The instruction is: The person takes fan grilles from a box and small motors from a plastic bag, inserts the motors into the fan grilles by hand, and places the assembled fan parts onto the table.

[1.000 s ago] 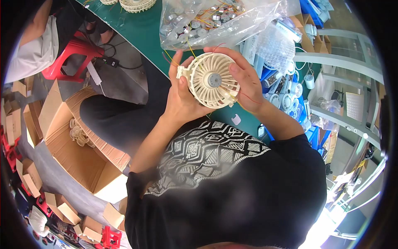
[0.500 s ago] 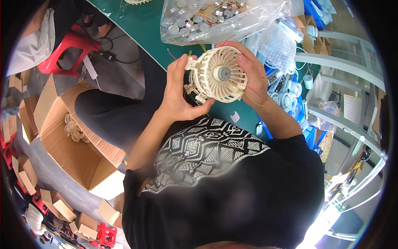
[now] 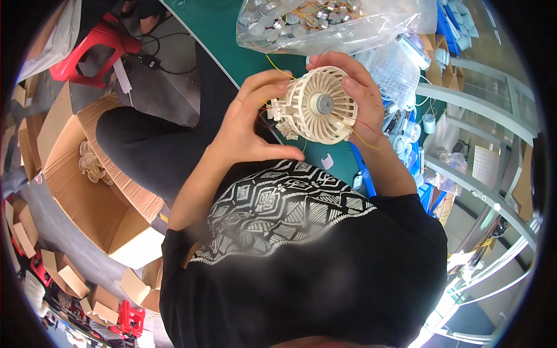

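A cream-coloured slatted fan housing (image 3: 325,119), with a round silver motor (image 3: 325,104) at its centre, is held above the green table. My right hand (image 3: 366,98) grips it from the right, thumb on the slatted rim and the other fingers behind. Red and yellow wires trail over the right wrist. My left hand (image 3: 246,124) is at the clip-like back end, its fingers spread: the upper fingers seem to touch the housing, while the thumb stands away below it.
A clear plastic bag of small motors (image 3: 331,37) lies on the green table (image 3: 212,26). Blue bins with light-blue parts (image 3: 400,136) are at the right. An open cardboard box (image 3: 87,203) holding several cream fan parts (image 3: 93,165) stands by my leg, near a red stool (image 3: 96,49).
The fan housing has moved slightly right in view. My left thumb has come away from its lower edge, and the left fingers have loosened around the back. My right hand keeps its grip.
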The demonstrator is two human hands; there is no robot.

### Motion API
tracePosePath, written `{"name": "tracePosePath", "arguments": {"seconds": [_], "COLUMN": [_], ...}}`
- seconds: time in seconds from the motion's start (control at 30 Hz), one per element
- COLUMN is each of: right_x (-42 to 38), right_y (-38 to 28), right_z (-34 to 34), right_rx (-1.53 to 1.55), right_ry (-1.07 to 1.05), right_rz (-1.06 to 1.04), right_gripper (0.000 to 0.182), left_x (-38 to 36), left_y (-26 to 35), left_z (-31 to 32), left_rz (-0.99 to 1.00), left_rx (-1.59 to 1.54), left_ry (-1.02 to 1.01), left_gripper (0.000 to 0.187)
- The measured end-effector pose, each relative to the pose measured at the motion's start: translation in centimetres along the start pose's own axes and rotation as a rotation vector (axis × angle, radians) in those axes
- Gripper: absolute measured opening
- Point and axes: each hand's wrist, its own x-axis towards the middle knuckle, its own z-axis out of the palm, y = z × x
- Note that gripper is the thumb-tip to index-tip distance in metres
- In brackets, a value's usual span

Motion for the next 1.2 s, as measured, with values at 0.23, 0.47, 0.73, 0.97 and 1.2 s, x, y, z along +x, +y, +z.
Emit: {"name": "tracePosePath", "arguments": {"seconds": [0.23,0.47,0.73,0.97,1.2], "right_x": [-0.2,-0.3,-0.5,-0.7,-0.2], "right_y": [0.2,0.1,0.2,0.0,-0.1], "right_z": [-0.2,-0.2,-0.7,0.0,-2.2], "right_rx": [-0.044,-0.061,-0.126,-0.165,-0.737], "right_ry": [-0.028,0.001,-0.126,0.105,-0.090], "right_rz": [-0.090,-0.036,-0.156,-0.189,-0.519], "right_gripper": [0.040,0.039,0.043,0.039,0.045], "left_x": [-1.0,-1.7,-1.8,-1.0,-1.9], "left_y": [0.4,1.0,0.7,0.7,0.2], "left_z": [1.3,1.3,0.3,0.6,0.2], "left_rz": [0.052,-0.024,-0.008,0.024,0.028], "left_rx": [0.223,0.290,0.299,0.236,0.268], "left_ry": [0.075,0.078,0.010,0.042,0.039], "left_gripper": [0.079,0.077,0.066,0.057,0.049]}}
